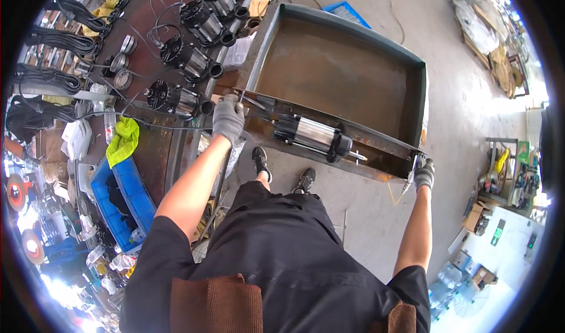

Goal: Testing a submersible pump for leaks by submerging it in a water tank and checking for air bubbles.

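A cylindrical motor-pump unit (312, 136), black with a bright metal sleeve, lies sideways in the narrow front section of a steel tank (340, 16). From its right end sticks a thin shaft. My left hand (228, 119), in a grey glove, is closed at the left end of that section, by a thin metal rod; what its fingers grip is hidden. At the right front corner my right hand (424, 173), also gloved, has curled fingers beside a whitish piece (408, 183) hanging at the edge. Its grip is too small to make out. Neither hand touches the motor-pump unit.
Several similar black-and-metal pump units (179, 99) with cables stand on the brown bench (154, 156) to the left. A blue bin (141, 177) with a yellow-green cloth (123, 140) is near its front. Behind the tank lies a blue crate (348, 12). Shelving stands far right.
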`<state>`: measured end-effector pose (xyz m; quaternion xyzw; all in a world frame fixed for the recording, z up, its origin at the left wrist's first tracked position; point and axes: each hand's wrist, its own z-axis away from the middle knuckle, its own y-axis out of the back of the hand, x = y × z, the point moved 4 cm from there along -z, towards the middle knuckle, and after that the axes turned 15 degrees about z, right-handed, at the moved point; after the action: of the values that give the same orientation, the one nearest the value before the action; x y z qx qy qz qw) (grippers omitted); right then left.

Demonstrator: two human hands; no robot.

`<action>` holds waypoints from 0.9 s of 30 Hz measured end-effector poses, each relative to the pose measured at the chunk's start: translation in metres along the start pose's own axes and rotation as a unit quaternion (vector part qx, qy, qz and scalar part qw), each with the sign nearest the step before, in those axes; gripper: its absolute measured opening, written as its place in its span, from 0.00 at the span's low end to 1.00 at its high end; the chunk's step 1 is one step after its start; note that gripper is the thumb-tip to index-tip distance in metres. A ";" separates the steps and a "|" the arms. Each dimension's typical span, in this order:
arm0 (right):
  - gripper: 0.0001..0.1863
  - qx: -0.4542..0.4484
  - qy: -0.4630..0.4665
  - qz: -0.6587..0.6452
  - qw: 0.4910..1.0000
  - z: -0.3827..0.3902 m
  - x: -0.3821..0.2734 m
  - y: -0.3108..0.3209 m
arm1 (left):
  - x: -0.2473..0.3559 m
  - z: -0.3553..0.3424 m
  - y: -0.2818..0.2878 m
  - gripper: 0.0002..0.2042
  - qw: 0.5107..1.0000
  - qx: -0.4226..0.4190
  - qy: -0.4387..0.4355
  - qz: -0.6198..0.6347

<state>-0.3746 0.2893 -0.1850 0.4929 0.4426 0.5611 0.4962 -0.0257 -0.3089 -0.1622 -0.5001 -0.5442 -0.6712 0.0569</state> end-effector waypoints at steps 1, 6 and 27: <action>0.26 0.034 -0.002 0.058 0.998 0.011 -0.007 0.013 | -0.011 -0.013 0.006 0.08 0.997 0.062 -0.008 0.041; 0.14 -0.090 0.101 -0.405 0.904 0.089 -0.128 0.057 | -0.053 -0.044 -0.022 0.15 0.807 -0.099 0.406 0.418; 0.08 0.036 0.175 -0.155 0.972 0.195 -0.310 0.116 | -0.024 0.028 0.013 0.10 0.873 -0.257 0.064 0.409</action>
<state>-0.1887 -0.0304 -0.0820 0.3299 0.6133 0.5391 0.4738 0.0111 -0.3032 -0.1732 -0.6310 -0.0941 -0.7346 0.2308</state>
